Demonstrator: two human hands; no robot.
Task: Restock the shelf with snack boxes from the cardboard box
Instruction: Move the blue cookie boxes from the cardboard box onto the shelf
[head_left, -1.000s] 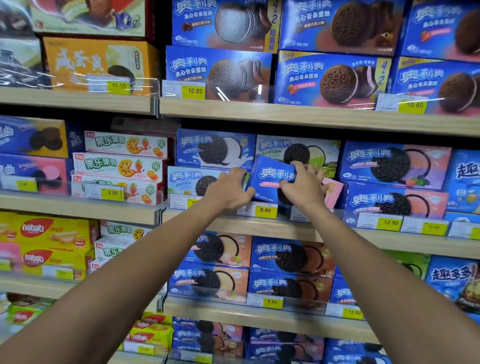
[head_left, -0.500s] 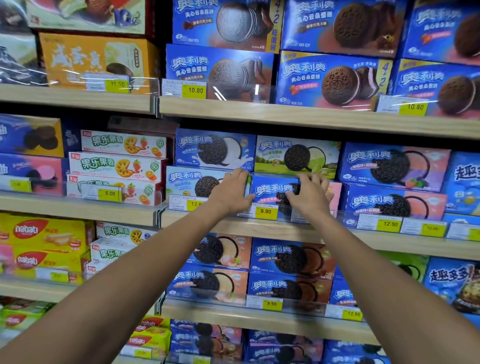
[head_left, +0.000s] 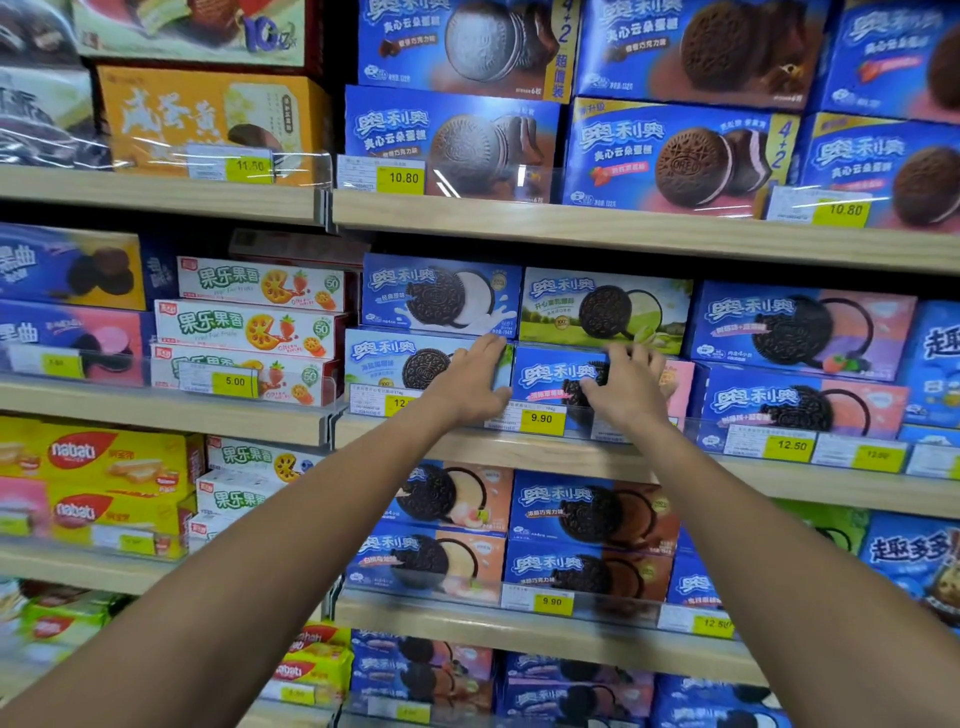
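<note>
Tilted on one corner a second ago, the blue Oreo box (head_left: 550, 375) now sits level in the bottom row of the middle shelf (head_left: 737, 480). Its lower edge is tucked behind the clear price rail (head_left: 582, 426), just above the yellow 9.90 tag (head_left: 540, 418). A worker's right hand (head_left: 626, 387) grasps it, fingers hooked over the upper edge and thumb laid across the printed face. The left hand (head_left: 470, 384) is released and flat, fingers straight, pressing where the box's left end meets the pale-blue Oreo box (head_left: 387, 364) beside it. A green Oreo box (head_left: 605, 312) lies directly above the slot, and a stack of blue-and-pink boxes (head_left: 802, 402) stands just to the right. The cardboard box that supplies the stock is out of view.

The step in hand appears to be the final seating of the box, and it looks nearly done. To finish cleanly, the push should probably go straight back with even pressure from both hands, so the box stays square to the rail and does not ride up under the green one. The left palm would do well to stop the neighbour sliding sideways. Face forward and flush with the row is the likely finish.
</note>
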